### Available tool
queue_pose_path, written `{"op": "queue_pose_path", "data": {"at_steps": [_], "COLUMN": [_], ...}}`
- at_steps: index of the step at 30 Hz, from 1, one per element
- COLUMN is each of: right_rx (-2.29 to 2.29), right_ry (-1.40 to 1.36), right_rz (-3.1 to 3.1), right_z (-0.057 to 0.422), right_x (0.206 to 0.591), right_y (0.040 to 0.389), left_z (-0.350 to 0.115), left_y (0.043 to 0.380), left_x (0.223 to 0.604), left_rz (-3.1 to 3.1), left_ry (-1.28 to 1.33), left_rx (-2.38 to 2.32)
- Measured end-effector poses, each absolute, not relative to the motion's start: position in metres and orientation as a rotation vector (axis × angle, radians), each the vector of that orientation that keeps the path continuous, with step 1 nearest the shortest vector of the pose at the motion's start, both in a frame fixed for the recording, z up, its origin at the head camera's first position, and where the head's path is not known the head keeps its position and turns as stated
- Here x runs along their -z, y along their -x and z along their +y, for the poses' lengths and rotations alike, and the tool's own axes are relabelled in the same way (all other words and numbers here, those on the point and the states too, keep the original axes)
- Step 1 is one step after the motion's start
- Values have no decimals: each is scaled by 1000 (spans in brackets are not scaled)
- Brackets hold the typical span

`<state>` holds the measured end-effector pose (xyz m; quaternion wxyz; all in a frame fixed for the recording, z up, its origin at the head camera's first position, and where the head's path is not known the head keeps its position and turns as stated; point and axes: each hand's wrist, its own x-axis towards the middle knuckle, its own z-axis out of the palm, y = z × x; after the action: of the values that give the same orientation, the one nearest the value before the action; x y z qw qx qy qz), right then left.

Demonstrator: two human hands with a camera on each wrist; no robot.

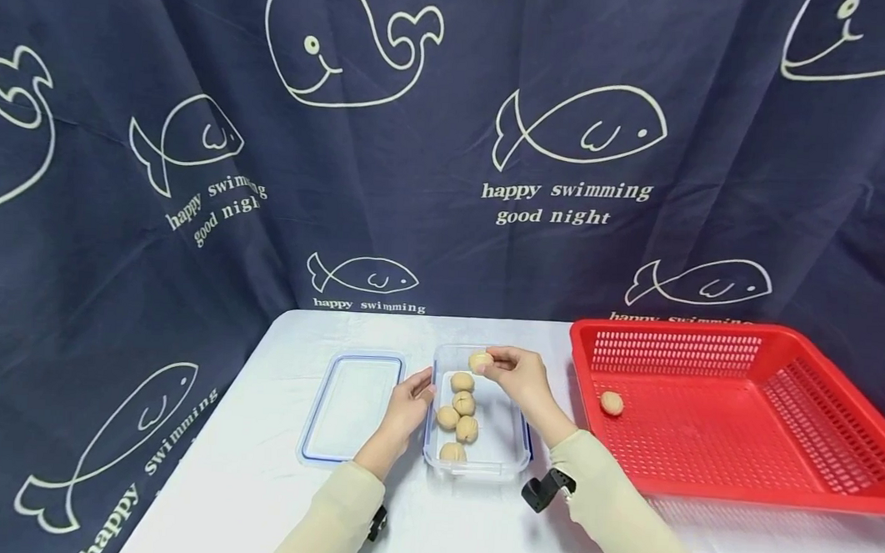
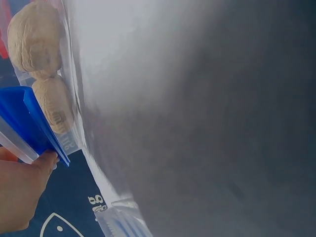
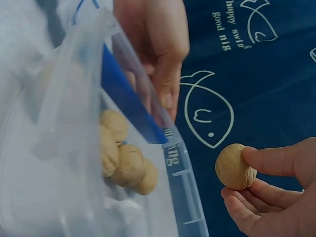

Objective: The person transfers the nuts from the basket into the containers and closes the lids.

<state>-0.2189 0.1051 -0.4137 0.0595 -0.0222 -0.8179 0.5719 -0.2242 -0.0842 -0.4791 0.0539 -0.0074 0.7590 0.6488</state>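
Observation:
A clear plastic food container [image 1: 496,467] with blue latches stands on the table and holds several walnuts [image 1: 463,404]. My left hand [image 1: 408,407] is at its left wall, thumb and fingers gripping the side by a blue latch [image 2: 34,118]. Between the thumb and fingers of my right hand [image 1: 518,376], one walnut [image 3: 234,167] is pinched over the far end of the container. Through the clear wall, a cluster of walnuts [image 3: 127,165] shows in the right wrist view.
To the left lies the clear lid [image 1: 353,405] with a blue seal. A red plastic basket [image 1: 732,492] stands at the right, with a single walnut [image 1: 612,403] near its left side. Behind the white table [image 1: 213,498] hangs a dark blue curtain [image 1: 447,185].

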Motion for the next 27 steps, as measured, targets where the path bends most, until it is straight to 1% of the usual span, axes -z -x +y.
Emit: {"op": "queue_pose_path", "data": {"at_steps": [11,27], "right_rx": [-1702,-1670], "right_ry": [98,117], "right_rz": [-2503,-2578], "right_z": [103,92], "right_x": [430,442], "right_y": [224,232], "left_z": [-84,-84], "left_y": [225,228], "left_x": [480,483], "left_rz": [2299,2294], "left_ry": [30,42], "left_rx": [-1975,-1988]}}
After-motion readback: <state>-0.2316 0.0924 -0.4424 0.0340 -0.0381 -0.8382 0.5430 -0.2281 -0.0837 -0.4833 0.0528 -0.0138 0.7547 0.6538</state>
